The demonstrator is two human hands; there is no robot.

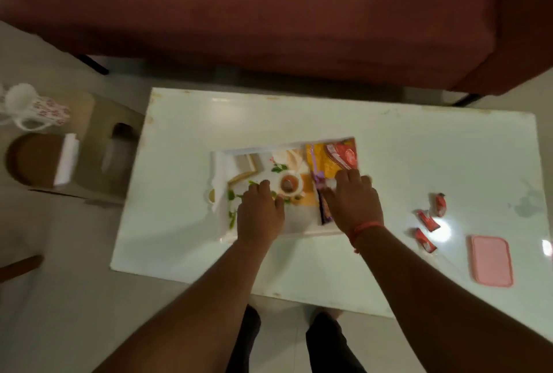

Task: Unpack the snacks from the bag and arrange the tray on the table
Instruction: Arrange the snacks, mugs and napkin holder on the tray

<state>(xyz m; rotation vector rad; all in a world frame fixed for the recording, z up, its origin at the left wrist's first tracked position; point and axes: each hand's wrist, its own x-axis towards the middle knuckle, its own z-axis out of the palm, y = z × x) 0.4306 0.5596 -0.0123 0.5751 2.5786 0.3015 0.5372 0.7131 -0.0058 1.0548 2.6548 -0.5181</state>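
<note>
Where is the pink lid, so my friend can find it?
Look at the white table in front of the red sofa. Go to its near right corner, past the three small red candies. The pink lid lies flat there alone, a plain rounded rectangle, bigger than the candies.

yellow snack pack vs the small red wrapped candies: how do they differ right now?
Place: the yellow snack pack lies on the tray; the three small red candies lie on the bare table, right of the tray.
Size: the pack is far larger than any one candy.
Contact: the right hand rests on the pack's near end; nobody touches the candies.
Colour: the pack is mostly yellow with a red patch; the candies are red.
Shared: both are wrapped.
</note>
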